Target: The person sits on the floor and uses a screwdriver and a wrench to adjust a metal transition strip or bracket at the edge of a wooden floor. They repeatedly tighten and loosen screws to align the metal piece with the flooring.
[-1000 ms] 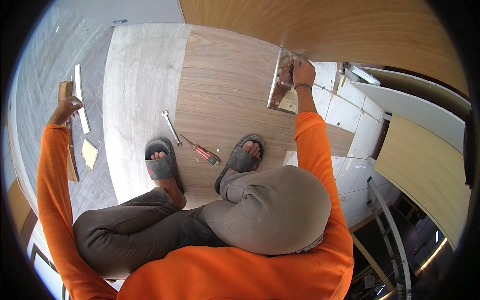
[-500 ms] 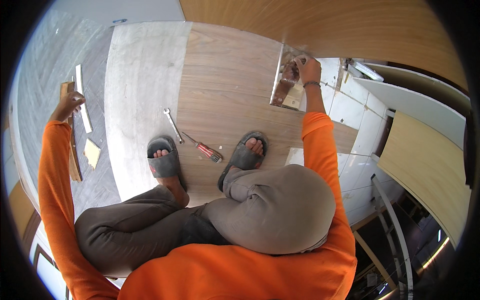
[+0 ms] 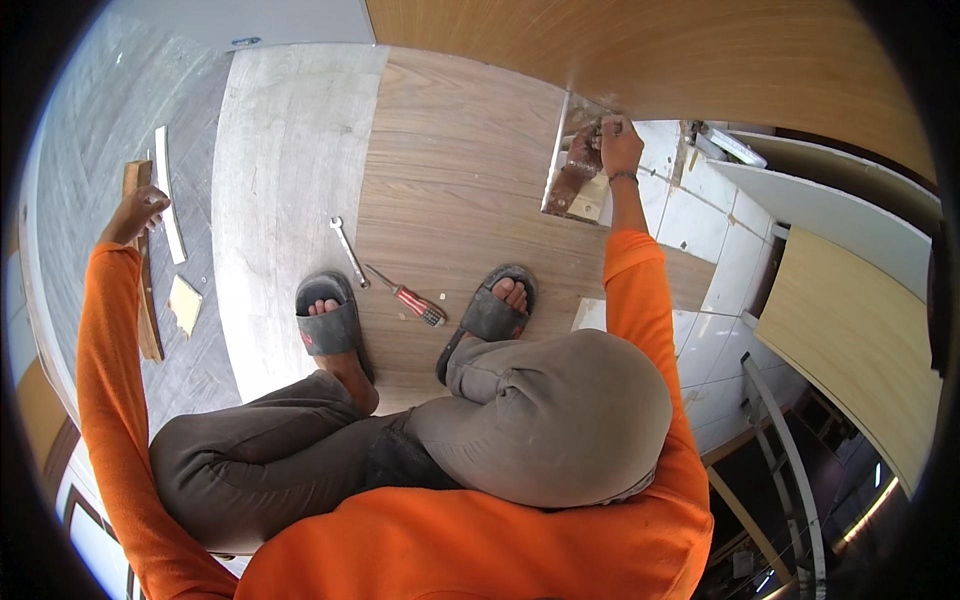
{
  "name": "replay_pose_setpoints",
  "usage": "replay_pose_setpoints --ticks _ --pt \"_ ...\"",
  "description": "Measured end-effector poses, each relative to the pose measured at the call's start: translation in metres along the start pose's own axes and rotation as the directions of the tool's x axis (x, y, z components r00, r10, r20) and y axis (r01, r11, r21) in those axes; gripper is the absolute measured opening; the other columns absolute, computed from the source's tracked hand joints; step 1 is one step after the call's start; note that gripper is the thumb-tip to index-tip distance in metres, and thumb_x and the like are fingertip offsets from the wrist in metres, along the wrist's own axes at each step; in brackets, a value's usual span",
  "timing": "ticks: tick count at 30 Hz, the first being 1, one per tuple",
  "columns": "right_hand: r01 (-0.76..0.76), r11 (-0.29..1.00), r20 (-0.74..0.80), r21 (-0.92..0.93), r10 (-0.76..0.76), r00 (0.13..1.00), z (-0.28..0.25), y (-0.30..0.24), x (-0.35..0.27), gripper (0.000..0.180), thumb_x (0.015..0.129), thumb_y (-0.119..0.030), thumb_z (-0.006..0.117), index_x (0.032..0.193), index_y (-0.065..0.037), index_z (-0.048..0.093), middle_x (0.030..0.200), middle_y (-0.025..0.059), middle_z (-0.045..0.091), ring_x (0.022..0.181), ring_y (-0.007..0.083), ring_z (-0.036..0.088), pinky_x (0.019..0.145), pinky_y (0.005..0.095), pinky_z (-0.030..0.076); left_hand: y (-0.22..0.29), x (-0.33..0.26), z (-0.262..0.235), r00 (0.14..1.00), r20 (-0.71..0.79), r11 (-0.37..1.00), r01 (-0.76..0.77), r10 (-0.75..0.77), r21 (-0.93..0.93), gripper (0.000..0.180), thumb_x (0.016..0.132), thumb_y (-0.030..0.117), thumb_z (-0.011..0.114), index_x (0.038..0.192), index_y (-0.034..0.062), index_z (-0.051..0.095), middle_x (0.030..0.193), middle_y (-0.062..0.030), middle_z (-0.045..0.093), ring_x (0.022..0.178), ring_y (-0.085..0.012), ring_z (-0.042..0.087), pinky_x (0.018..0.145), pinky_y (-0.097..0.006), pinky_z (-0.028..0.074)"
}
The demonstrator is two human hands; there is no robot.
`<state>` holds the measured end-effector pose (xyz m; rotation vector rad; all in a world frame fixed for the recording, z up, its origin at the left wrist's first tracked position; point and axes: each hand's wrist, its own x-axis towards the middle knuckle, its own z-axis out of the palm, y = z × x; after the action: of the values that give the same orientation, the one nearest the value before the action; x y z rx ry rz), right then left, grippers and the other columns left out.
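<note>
My right hand (image 3: 620, 148) reaches to the lower edge of the large wood-grain panel (image 3: 680, 60). Its fingers are bent and pinched together, and whatever they grip is too small or hidden to make out. Just left of it lies a shiny, mirror-like piece (image 3: 570, 193) with a pale edge, in which a brown hand shape shows. Out at the left, my left hand (image 3: 140, 212) is curled closed with nothing visible in it. It is above a narrow brown wood strip (image 3: 150, 320), beside a thin white strip (image 3: 168, 200).
Between my sandalled feet lie a wrench (image 3: 348, 250) and a red-handled screwdriver (image 3: 412, 302). A broken yellowish piece (image 3: 185, 304) rests on the grey floor. Debris dots the white tiles (image 3: 695, 222). Pale boards (image 3: 850, 330) and a curved metal rail (image 3: 785, 450) stand at the right.
My right hand has shifted slightly down and to the right, its fingers turning more downward. My left hand stays almost in place.
</note>
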<state>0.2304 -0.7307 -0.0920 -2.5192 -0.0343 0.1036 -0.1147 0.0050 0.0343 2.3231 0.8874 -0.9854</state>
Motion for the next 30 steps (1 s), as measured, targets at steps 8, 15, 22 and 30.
replay_pose_setpoints --ticks 8,15,22,30 --pt "0.373 0.853 0.060 -0.366 -0.379 0.924 -0.011 -0.013 -0.005 0.019 0.087 -0.024 0.064 0.095 -0.009 0.070 0.098 0.0147 0.069 0.090 0.0334 0.066 0.080 0.0430 0.053 -0.007 0.009 0.002 1.000 -0.009 1.000 0.015 -0.015 0.005 0.030 0.094 0.029 0.060 0.111 0.0048 0.064 0.079 -0.0106 0.067 0.066 -0.0179 0.063 0.054 -0.029 0.048" --pt "0.382 0.779 0.188 -0.498 -0.333 0.924 -0.013 -0.026 0.000 0.025 0.089 -0.029 0.062 0.096 -0.006 0.069 0.098 0.0172 0.068 0.091 0.0367 0.065 0.081 0.0448 0.053 -0.014 0.009 0.001 1.000 0.000 1.000 0.024 -0.024 0.000 0.030 0.094 0.029 0.061 0.113 0.0048 0.064 0.079 -0.0108 0.067 0.067 -0.0186 0.064 0.054 -0.030 0.048" --pt "0.148 0.836 0.132 -0.529 -0.091 0.987 -0.003 -0.020 0.011 0.032 0.092 -0.034 0.059 0.093 -0.003 0.068 0.089 0.0244 0.067 0.087 0.0395 0.066 0.078 0.0479 0.053 0.001 0.003 0.000 1.000 0.004 1.000 0.001 -0.001 0.009 0.030 0.095 0.028 0.060 0.112 0.0026 0.063 0.078 -0.0110 0.066 0.067 -0.0186 0.063 0.058 -0.032 0.051" --pt "0.215 0.973 -0.085 -0.082 -0.222 0.971 -0.009 -0.024 -0.021 0.020 0.090 -0.019 0.061 0.100 -0.005 0.070 0.097 0.0174 0.069 0.090 0.0350 0.066 0.082 0.0417 0.054 0.010 -0.023 -0.002 0.999 -0.032 1.000 -0.005 0.004 -0.013 0.029 0.095 0.025 0.061 0.109 -0.0004 0.063 0.083 -0.0123 0.067 0.070 -0.0193 0.063 0.062 -0.032 0.052"
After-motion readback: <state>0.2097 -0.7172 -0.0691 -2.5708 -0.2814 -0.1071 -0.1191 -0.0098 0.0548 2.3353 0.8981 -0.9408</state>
